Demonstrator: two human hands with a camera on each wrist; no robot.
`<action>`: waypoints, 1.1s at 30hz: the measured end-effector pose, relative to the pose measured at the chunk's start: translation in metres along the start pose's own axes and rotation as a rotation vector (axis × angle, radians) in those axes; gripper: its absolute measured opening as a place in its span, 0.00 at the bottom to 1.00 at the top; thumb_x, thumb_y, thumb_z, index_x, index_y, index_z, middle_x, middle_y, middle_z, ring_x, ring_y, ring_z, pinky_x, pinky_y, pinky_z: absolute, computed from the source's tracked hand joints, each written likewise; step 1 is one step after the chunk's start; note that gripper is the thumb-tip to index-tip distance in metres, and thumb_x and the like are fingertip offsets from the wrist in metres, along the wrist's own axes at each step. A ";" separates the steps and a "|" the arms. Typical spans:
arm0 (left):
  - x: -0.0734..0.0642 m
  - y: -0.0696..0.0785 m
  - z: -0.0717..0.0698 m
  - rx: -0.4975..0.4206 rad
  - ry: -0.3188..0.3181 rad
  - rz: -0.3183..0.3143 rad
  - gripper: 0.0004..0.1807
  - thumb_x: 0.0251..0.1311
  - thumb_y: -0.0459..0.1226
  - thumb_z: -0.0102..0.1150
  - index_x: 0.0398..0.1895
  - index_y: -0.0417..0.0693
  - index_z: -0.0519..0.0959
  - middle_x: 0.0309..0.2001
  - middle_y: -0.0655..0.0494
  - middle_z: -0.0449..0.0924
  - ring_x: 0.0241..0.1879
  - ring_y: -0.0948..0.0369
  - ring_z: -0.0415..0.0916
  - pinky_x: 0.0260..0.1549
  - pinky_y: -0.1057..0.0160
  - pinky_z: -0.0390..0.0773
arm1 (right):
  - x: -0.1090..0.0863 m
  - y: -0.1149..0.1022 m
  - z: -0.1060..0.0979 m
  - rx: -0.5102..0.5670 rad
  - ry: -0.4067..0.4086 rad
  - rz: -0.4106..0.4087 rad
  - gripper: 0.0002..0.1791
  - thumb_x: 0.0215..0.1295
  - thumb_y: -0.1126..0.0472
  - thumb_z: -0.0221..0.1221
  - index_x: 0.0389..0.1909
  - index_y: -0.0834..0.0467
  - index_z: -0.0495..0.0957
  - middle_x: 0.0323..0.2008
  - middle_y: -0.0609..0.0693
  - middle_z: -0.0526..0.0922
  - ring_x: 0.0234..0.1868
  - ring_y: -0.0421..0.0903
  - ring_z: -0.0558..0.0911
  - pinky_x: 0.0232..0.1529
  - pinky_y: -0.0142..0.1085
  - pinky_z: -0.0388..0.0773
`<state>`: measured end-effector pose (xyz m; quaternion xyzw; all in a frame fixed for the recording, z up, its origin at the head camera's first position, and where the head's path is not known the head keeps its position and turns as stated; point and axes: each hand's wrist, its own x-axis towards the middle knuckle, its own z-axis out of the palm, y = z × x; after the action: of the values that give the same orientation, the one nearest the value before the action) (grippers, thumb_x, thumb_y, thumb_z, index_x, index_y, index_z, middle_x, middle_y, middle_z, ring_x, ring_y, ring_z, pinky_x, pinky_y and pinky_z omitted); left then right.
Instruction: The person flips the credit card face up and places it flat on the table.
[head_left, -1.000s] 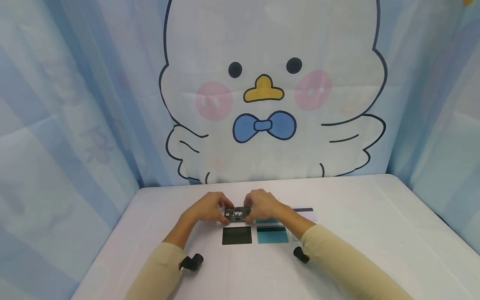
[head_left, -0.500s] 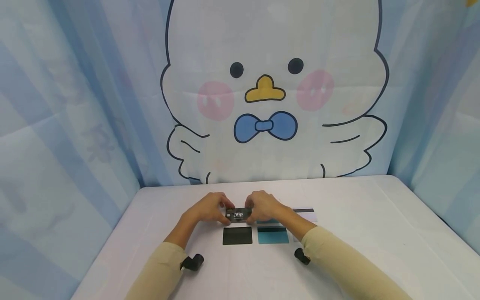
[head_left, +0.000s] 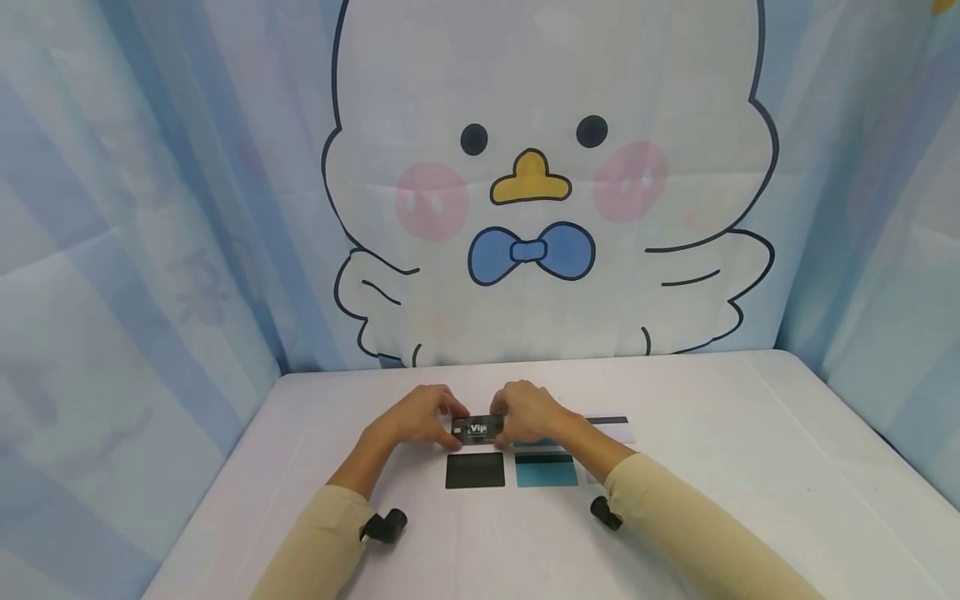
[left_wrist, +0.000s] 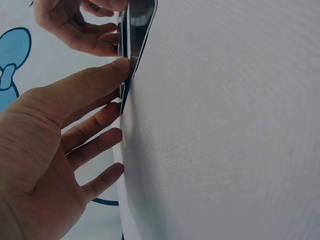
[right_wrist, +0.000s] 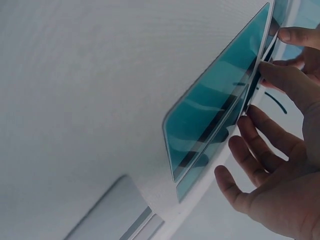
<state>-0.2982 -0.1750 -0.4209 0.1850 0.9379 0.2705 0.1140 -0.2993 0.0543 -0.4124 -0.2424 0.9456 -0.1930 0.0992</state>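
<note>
In the head view, a black card printed "Vip" (head_left: 477,430) lies at the back left of a small group of cards. My left hand (head_left: 417,414) pinches its left end between thumb and finger, the other fingers spread in the left wrist view. At the right end, my right hand (head_left: 528,411) holds the same card by thumb and fingertips. Just in front lies a plain black card (head_left: 475,471). A teal card with a dark stripe (head_left: 546,470) sits to its right. Behind that, another teal card (right_wrist: 187,185) is partly hidden by my right hand in the head view.
A whitish card with a dark stripe (head_left: 615,427) lies beyond my right forearm, and a pale card (right_wrist: 117,210) is mostly covered by that forearm in the head view. The white table (head_left: 420,550) ends at a curtain (head_left: 675,317) with a cartoon bird.
</note>
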 end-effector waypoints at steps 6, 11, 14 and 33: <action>-0.001 0.000 0.000 -0.003 0.008 0.007 0.26 0.46 0.39 0.84 0.52 0.54 0.89 0.47 0.61 0.82 0.49 0.58 0.75 0.57 0.51 0.77 | 0.000 0.000 0.000 0.004 -0.001 -0.005 0.27 0.53 0.52 0.78 0.53 0.55 0.85 0.50 0.50 0.86 0.56 0.51 0.81 0.64 0.58 0.73; -0.002 -0.001 0.001 0.001 0.010 0.008 0.26 0.46 0.39 0.84 0.52 0.54 0.88 0.47 0.61 0.83 0.49 0.59 0.75 0.57 0.51 0.77 | -0.001 0.000 0.001 0.003 -0.005 -0.004 0.26 0.54 0.52 0.78 0.53 0.54 0.86 0.50 0.50 0.86 0.55 0.50 0.81 0.63 0.57 0.74; -0.002 -0.001 0.001 -0.008 0.013 0.008 0.26 0.47 0.39 0.84 0.53 0.54 0.88 0.47 0.61 0.83 0.49 0.59 0.75 0.57 0.51 0.78 | 0.000 0.000 0.000 -0.003 -0.001 -0.008 0.26 0.53 0.52 0.78 0.53 0.54 0.85 0.50 0.50 0.86 0.55 0.51 0.81 0.63 0.58 0.74; -0.003 -0.001 0.001 0.012 0.019 0.029 0.26 0.47 0.39 0.84 0.53 0.53 0.88 0.46 0.60 0.82 0.49 0.58 0.75 0.54 0.52 0.78 | -0.001 0.002 0.001 0.009 -0.001 -0.007 0.27 0.53 0.52 0.78 0.54 0.54 0.85 0.50 0.51 0.85 0.54 0.51 0.81 0.63 0.57 0.74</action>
<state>-0.2955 -0.1768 -0.4219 0.1969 0.9377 0.2682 0.1001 -0.2990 0.0559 -0.4145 -0.2452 0.9438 -0.1976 0.1004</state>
